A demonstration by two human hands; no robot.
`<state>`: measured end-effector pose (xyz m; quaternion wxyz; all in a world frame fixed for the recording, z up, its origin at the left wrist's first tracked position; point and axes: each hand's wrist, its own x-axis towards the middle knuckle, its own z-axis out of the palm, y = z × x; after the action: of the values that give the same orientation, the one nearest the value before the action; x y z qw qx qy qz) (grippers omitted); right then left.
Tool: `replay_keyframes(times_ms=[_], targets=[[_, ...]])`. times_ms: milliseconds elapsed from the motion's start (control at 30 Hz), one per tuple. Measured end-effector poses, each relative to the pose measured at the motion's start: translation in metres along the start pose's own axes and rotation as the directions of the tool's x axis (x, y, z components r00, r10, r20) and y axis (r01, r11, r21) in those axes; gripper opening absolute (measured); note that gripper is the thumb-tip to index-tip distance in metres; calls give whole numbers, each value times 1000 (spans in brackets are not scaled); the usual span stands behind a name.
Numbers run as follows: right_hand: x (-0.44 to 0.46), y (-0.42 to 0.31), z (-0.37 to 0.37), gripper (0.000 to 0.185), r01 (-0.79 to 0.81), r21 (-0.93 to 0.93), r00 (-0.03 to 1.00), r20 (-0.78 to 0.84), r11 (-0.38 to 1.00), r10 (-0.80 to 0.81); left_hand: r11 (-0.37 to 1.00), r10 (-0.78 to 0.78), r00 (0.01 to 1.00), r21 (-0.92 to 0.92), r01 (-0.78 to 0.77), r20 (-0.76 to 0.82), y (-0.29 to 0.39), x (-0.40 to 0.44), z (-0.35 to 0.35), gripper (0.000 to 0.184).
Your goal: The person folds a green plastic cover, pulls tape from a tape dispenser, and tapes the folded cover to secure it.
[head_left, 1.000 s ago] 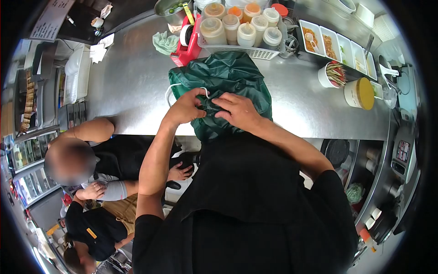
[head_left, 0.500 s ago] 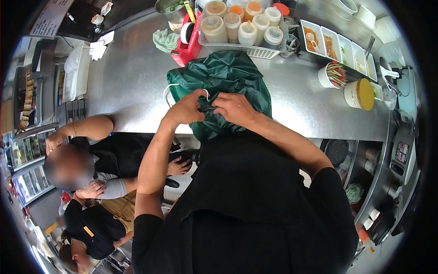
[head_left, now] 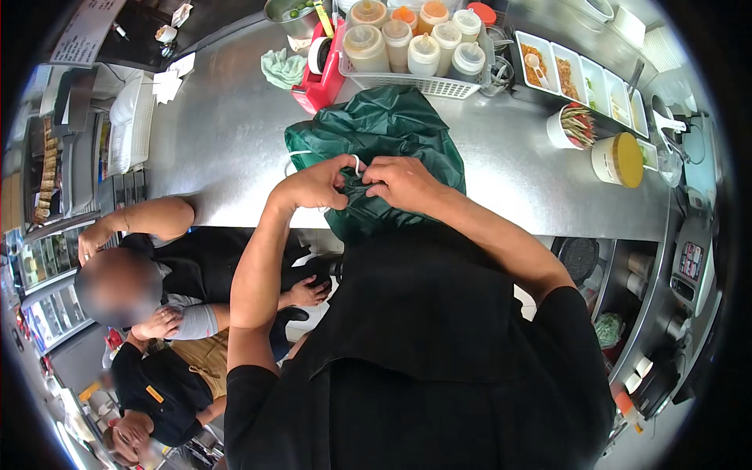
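Along the front edge of the long silver steel desk (head_left: 219, 149), near mid-length, lies a crumpled, shiny dark green bag (head_left: 415, 133) of thin sheet with a white cord (head_left: 299, 152). Its skin looks soft and slippery; how heavy it is cannot be judged. Gathered folds beside the cord seem the surest hold. The left hand (head_left: 313, 185) curls at the cord, the right hand (head_left: 406, 184) bends its fingers onto the folds; whether either grips firmly, I cannot tell. Sliding room runs left and right; a white lattice basket (head_left: 450, 88) bounds the back.
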<state>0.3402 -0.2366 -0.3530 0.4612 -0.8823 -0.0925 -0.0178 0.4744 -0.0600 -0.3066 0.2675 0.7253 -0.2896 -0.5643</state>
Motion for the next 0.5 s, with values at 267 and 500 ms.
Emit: replay_keyframes(times_ms=[267,500], targets=[[5,1,-8,15,-43,-52,999,13,998,44,994,-107,989,-48,103,-100,-20,11,4,34],[13,3,-9,13,-134,-24,975,177,991,136,983,-80,995,173,69,56,-6,12,-7,28]])
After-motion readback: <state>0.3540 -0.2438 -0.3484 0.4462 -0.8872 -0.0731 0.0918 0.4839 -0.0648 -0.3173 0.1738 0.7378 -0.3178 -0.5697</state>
